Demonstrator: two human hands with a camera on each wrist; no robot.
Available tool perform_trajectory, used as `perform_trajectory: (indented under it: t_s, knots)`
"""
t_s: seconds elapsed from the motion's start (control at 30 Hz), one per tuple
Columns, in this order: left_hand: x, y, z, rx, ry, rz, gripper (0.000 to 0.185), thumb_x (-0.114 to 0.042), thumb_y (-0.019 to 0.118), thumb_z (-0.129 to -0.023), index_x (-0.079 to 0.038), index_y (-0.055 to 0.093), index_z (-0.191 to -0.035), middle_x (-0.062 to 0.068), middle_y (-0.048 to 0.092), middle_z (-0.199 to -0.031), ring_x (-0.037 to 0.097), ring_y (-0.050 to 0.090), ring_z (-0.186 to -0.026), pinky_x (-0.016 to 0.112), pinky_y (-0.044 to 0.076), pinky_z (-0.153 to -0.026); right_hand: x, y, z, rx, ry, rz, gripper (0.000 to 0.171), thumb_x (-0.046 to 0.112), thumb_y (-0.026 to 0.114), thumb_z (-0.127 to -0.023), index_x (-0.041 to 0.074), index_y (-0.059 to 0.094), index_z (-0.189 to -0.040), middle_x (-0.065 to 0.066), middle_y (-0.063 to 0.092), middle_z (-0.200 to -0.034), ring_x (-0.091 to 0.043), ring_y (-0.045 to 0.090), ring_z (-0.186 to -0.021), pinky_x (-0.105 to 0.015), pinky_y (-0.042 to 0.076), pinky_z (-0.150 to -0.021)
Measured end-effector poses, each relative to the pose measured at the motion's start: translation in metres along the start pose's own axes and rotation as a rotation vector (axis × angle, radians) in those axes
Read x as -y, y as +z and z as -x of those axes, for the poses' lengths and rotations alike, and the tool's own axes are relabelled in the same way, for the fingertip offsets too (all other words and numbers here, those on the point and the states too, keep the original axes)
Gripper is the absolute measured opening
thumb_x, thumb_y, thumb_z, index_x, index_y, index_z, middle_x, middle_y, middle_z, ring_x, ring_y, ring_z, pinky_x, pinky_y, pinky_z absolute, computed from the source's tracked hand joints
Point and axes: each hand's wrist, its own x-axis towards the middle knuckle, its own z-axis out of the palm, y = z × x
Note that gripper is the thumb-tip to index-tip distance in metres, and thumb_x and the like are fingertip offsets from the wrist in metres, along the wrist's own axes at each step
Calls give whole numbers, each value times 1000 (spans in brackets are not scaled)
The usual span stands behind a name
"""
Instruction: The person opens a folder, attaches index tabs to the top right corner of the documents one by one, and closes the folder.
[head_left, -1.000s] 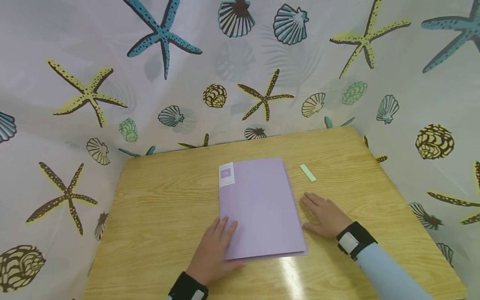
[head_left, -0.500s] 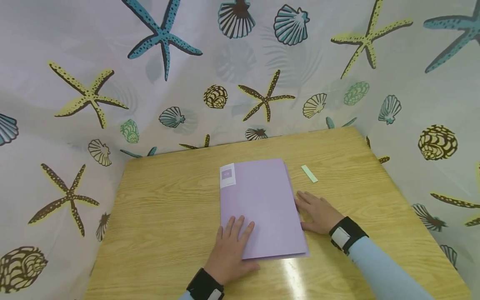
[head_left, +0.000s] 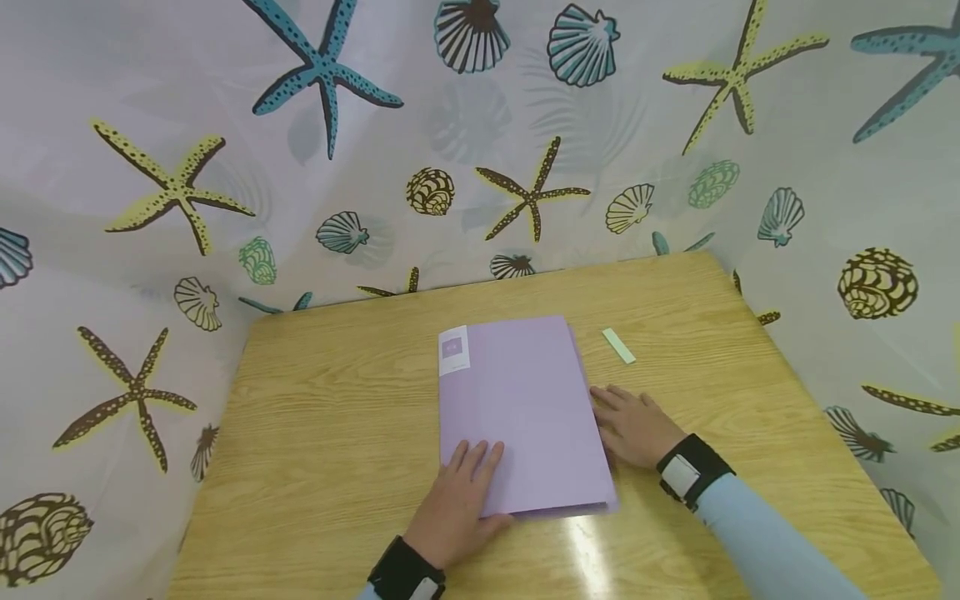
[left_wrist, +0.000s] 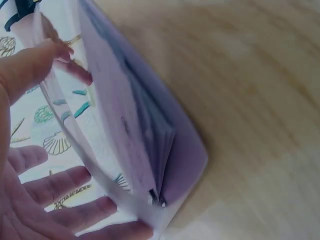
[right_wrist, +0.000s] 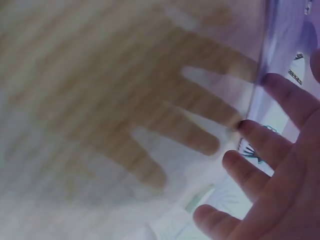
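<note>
A purple folder (head_left: 521,412) is lying closed and flat in the middle of the wooden table (head_left: 322,417), its spine to the left and a white label (head_left: 453,350) at its far left corner. The left hand (head_left: 457,500) is resting on the folder's near left corner, fingers straight and slightly spread, pressing on the cover. The right hand (head_left: 633,425) is lying flat on the table just beside the folder's right edge, fingers straight and close together, their tips touching that edge (right_wrist: 250,125); it is grasping nothing. A small green strip (head_left: 618,346) is lying on the table beyond the right hand, near the folder's far right corner. A curtain (head_left: 525,125) printed with starfish and shells is hanging behind the table.
</note>
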Motion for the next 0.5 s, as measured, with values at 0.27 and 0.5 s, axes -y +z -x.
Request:
perform_trajectory:
  t_s: [0.27,0.5]
  knots:
    - [9,-7,7,-51,18,129,95,-52,71,-81,-15,22,-154,15,36,-150,37,34,-136,45,35,-106,3,-10,4,0,43,66,50,43,59,-91,14,59,-132,-14,43,-146,-41,37,-133,-69,34,-95]
    - [16,-9,11,-145,115,139,88,-39,69,-87,-9,20,-153,14,38,-149,28,39,-135,39,35,-107,14,-10,5,-99,-4,-2,72,43,73,-81,7,51,-138,-17,44,-145,-39,41,-131,-65,38,-95]
